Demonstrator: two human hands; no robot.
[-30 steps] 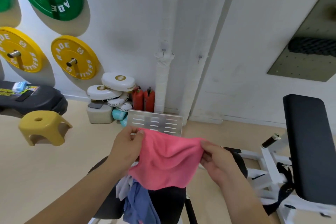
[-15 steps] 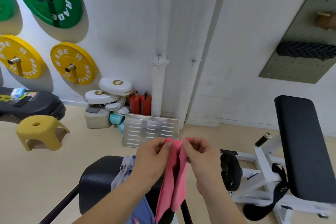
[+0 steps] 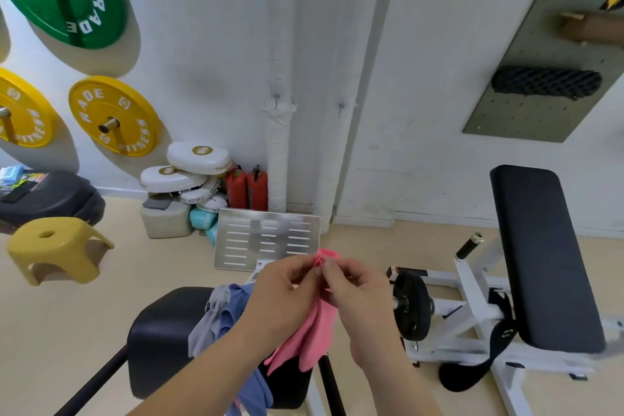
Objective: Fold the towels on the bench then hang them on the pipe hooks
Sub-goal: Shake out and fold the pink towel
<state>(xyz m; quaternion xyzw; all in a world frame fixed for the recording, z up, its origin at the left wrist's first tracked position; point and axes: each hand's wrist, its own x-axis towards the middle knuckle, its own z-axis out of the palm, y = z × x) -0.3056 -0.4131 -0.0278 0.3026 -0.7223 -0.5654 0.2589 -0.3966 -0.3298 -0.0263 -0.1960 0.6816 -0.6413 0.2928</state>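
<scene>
A pink towel (image 3: pixel 312 336) hangs folded in half from both my hands, above the black bench pad (image 3: pixel 158 334). My left hand (image 3: pixel 280 294) and my right hand (image 3: pixel 354 290) touch each other and pinch the towel's top corners together. Grey and blue towels (image 3: pixel 223 317) lie heaped on the bench under my left forearm. Straight ahead a white wrapped pipe (image 3: pixel 278 159) runs up the wall with a small hook (image 3: pixel 277 99). A second hook (image 3: pixel 341 107) sits on the wall to its right.
A metal slotted plate (image 3: pixel 266 238) leans by the pipe's foot, with red bottles (image 3: pixel 246 187) and white pads (image 3: pixel 199 155) beside it. A yellow stool (image 3: pixel 55 246) stands left. A white-framed bench with a black pad (image 3: pixel 540 246) and weight disc (image 3: pixel 412 306) stands right.
My hands came together from a spread hold, folding the pink towel in half so it hangs narrow. The view tilted up slightly toward the wall.
</scene>
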